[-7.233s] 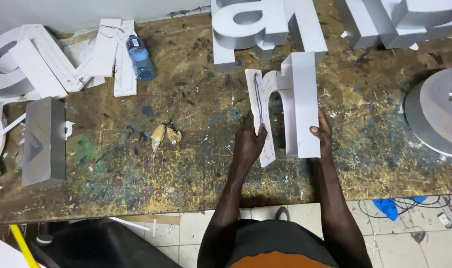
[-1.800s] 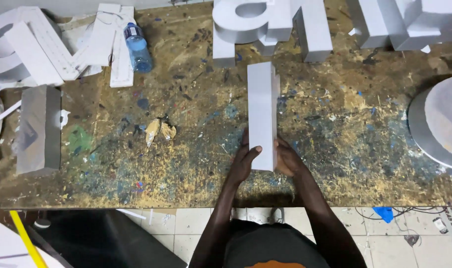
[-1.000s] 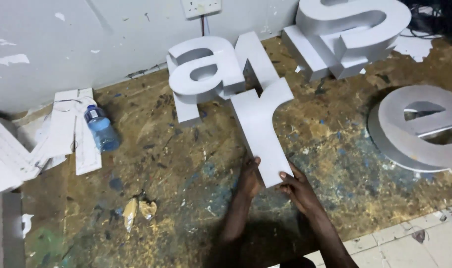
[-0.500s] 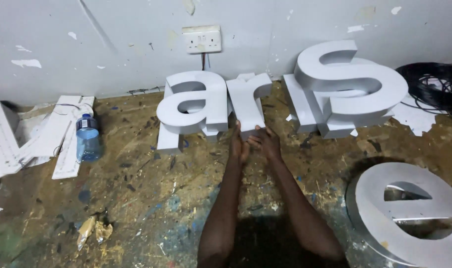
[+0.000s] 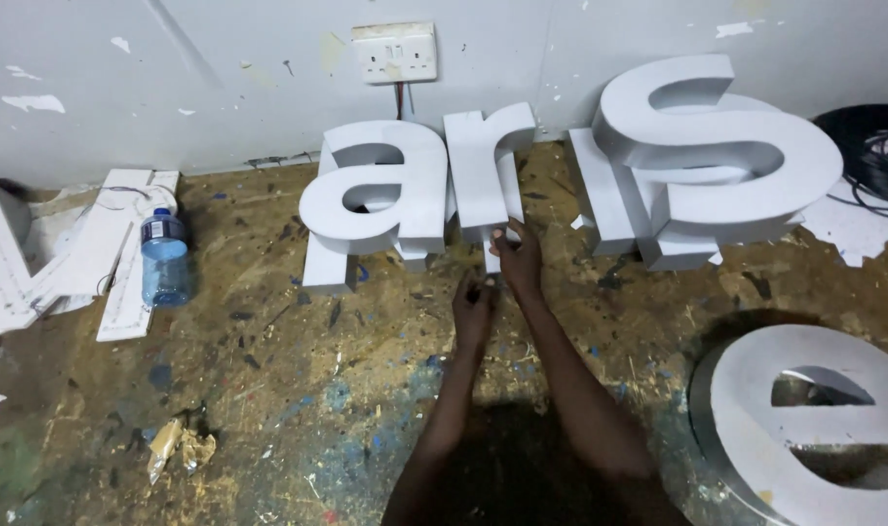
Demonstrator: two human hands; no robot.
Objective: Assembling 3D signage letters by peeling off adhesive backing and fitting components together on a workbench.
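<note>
right hand at white letter's foot

Blue water bottle near workbench left edge, beside white strips. Black cable coil at back right corner. Wall socket above.

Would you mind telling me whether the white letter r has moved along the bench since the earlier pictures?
Yes. The white letter r has gone from the bench's near edge to the far side, now leaning by the letter a under the wall socket, both hands at its foot.
</note>
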